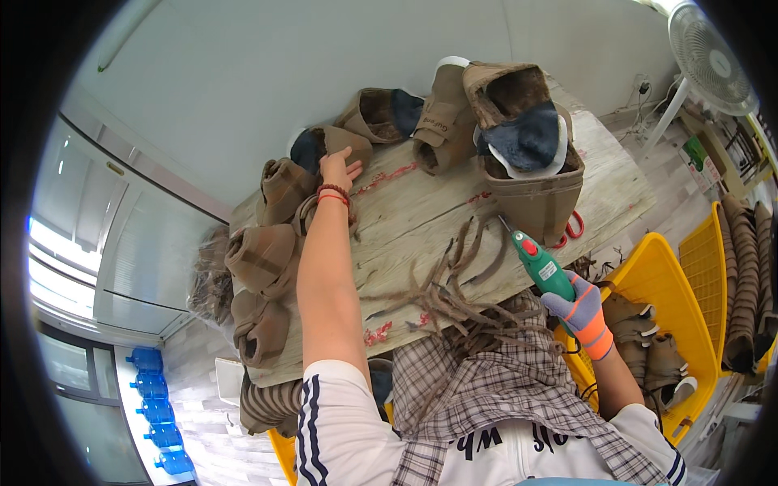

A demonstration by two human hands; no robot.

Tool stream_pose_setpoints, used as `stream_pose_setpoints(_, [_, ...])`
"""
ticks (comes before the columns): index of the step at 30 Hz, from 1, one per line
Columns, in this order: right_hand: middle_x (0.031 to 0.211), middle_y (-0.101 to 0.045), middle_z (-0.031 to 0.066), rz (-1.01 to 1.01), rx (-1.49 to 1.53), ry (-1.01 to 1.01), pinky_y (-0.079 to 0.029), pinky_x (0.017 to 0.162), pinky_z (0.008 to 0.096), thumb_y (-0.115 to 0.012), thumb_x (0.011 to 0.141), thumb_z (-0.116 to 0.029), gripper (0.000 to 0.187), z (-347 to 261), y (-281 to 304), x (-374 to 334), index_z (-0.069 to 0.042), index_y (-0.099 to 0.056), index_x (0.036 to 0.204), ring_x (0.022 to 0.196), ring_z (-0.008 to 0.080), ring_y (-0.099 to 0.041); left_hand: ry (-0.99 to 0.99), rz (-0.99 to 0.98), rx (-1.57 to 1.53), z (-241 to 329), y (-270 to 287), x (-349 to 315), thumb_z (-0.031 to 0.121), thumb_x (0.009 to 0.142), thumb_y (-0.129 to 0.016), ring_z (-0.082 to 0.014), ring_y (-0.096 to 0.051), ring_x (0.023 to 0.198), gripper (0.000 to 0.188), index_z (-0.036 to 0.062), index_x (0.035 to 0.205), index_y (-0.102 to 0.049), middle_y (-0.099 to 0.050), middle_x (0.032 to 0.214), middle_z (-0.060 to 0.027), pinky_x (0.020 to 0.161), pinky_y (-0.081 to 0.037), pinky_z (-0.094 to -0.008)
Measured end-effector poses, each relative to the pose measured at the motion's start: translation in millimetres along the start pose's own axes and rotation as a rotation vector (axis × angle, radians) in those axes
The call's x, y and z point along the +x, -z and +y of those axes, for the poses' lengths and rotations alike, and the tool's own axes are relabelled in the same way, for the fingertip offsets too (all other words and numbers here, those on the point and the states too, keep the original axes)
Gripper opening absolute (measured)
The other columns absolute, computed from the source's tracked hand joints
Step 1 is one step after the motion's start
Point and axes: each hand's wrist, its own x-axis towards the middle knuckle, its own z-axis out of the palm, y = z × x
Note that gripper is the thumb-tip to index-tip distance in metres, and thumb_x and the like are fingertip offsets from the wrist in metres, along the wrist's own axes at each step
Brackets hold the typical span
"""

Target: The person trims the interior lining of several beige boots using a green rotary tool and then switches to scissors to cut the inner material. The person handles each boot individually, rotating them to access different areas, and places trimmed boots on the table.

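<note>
My bare left hand [339,170], with red bracelets at the wrist, reaches to the far left of the table. Its fingers are spread against a brown shoe upper [351,144] with a dark blue part. In my right hand [582,314], gloved in grey and orange, is a green handheld electric tool [545,271] with a red button. Its thin metal tip points away from me, near a stack of brown fleece-lined shoe uppers [535,194]. Red-handled scissors [572,228] lie partly hidden beside that stack. Brown fabric trimmings [454,304] spread over the table's near edge and my plaid apron.
More brown uppers [263,255] line the left and back edges of the worn wooden table [389,243]. A yellow crate [673,283] with shoe pieces stands at my right. Beyond are a white fan [713,61] and rolled brown stacks [745,275]. Blue water bottles [158,409] stand at the left.
</note>
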Motion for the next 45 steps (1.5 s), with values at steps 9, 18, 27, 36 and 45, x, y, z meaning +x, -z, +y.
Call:
stream_pose_setpoints(9, [0.086,-0.067,0.0054,-0.012,0.017,0.014,-0.05,0.067,0.0245,-0.079,0.072,-0.022,0.05,0,2,-10,0.004,-0.061,0.111,0.074,0.0069,-0.059,-0.79,0.098,0.845,31,-24,-98,0.039,0.067,-0.079,-0.0355,-0.057,0.094,0.06,-0.0102,0.095,-0.059,-0.06,0.101,-0.0233,0.082,-0.045,-0.0395])
stream_pose_setpoints(18, [0.088,-0.069,0.0065,0.005,-0.084,0.222,-0.05,0.071,0.0252,-0.08,0.071,-0.023,0.054,-12,18,-40,0.003,-0.06,0.113,0.077,0.0067,-0.06,-0.986,-0.586,1.101,72,29,-269,0.016,0.062,-0.079,-0.0267,-0.045,0.071,0.041,-0.0012,0.076,-0.045,-0.044,0.078,-0.0119,0.066,-0.04,-0.0345])
stream_pose_setpoints(27, [0.083,-0.068,0.0055,-0.05,-0.152,0.241,-0.05,0.066,0.0248,-0.081,0.071,-0.029,0.057,3,2,-58,-0.001,-0.06,0.116,0.069,0.0062,-0.06,-0.957,-0.331,1.175,-35,107,-336,0.005,0.066,-0.076,-0.0372,-0.05,0.108,0.055,0.003,0.113,-0.048,-0.038,0.132,-0.018,0.092,-0.043,-0.0404])
stream_pose_setpoints(36, [0.08,-0.068,0.0049,-0.041,-0.185,0.215,-0.05,0.064,0.0248,-0.08,0.072,-0.034,0.057,20,-7,-48,-0.003,-0.06,0.116,0.068,0.0068,-0.061,0.295,-0.18,-0.648,-130,171,-261,0.028,0.089,-0.063,-0.0333,-0.042,0.124,0.064,-0.0009,0.137,-0.033,-0.039,0.136,-0.0206,0.105,-0.036,-0.045])
stream_pose_setpoints(45, [0.084,-0.068,0.0054,0.01,-0.255,0.303,-0.05,0.067,0.0247,-0.08,0.071,-0.033,0.059,15,-6,-46,-0.002,-0.059,0.117,0.071,0.0075,-0.061,0.16,-0.38,-0.518,-116,110,-279,0.017,0.087,-0.063,-0.0292,-0.055,0.111,0.038,0.0022,0.122,-0.055,-0.058,0.121,-0.011,0.095,-0.046,-0.0459])
